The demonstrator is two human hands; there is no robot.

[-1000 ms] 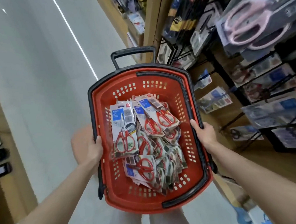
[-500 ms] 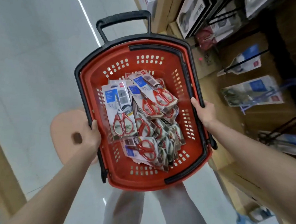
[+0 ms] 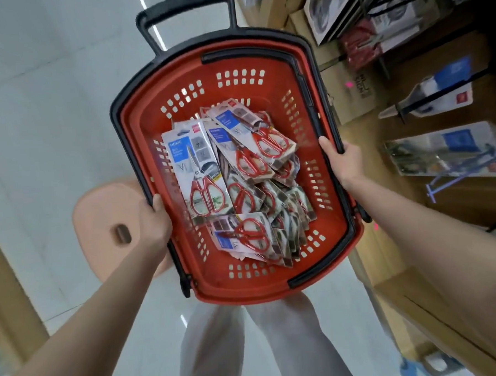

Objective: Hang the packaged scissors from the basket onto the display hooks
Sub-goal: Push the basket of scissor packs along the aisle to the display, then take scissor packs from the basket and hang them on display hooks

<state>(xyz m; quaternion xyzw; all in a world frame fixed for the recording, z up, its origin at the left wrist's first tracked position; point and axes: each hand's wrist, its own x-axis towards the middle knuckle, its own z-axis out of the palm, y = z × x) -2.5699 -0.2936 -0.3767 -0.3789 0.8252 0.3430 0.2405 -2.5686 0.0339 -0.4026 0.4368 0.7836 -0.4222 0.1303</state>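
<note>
A: State of the hands?

B: Well apart. The left hand point(image 3: 156, 221) grips the left rim of the basket point(image 3: 246, 295), thumb over the edge. The right hand point(image 3: 344, 162) grips the right rim. Both are occupied, so neither is free to pick.

A: Location of the stock?

B: The packaged scissors point(image 3: 204, 175) lie in a loose heap on the basket floor. None is hung yet.

A: Recommended procedure?

B: In my judgement, park the load first. Keep the basket level so the heap does not slide. The pink stool point(image 3: 105, 224), beyond the left hand and lower, looks a likely rest. Seat the base fully before releasing either grip.

A: And after that?

B: Free the right hand, which is on the side nearest the display hooks point(image 3: 451, 86), further off. Take one pack at a time, hang-hole uppermost.
</note>
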